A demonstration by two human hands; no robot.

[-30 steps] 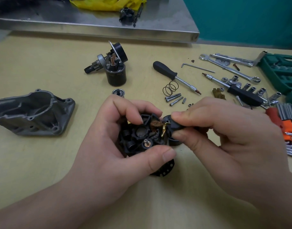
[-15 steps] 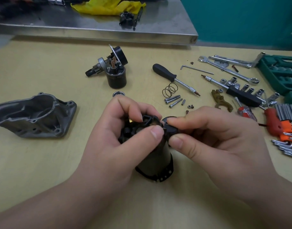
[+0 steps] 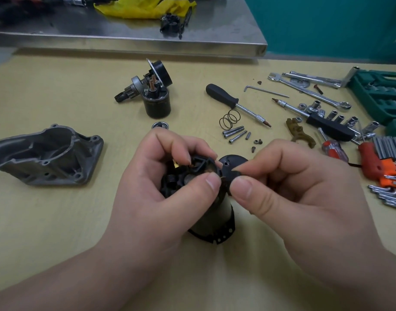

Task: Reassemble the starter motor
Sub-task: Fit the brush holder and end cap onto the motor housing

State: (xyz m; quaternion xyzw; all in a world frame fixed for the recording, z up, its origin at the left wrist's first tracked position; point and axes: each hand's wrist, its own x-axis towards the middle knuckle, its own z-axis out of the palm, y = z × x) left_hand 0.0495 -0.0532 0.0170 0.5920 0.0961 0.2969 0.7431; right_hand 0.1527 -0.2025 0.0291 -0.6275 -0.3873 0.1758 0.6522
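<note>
Motor body (image 3: 217,212) stands upright on the worktop (image 3: 58,221), gripped by left hand (image 3: 161,198); right hand (image 3: 289,187) pinches black end cap (image 3: 231,163) just right of its open top

You see two hands (image 3: 170,198), one grey housing (image 3: 46,153), one spring (image 3: 229,118), three long bolts (image 3: 234,132), two red-handled screwdrivers (image 3: 335,150).

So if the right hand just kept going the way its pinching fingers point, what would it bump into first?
The right hand points leftward, pinching a black round cap. Going straight on, it would probably first meet the motor body that the left hand holds, or that hand's thumb; they are nearly touching, though depth is unclear.
</note>
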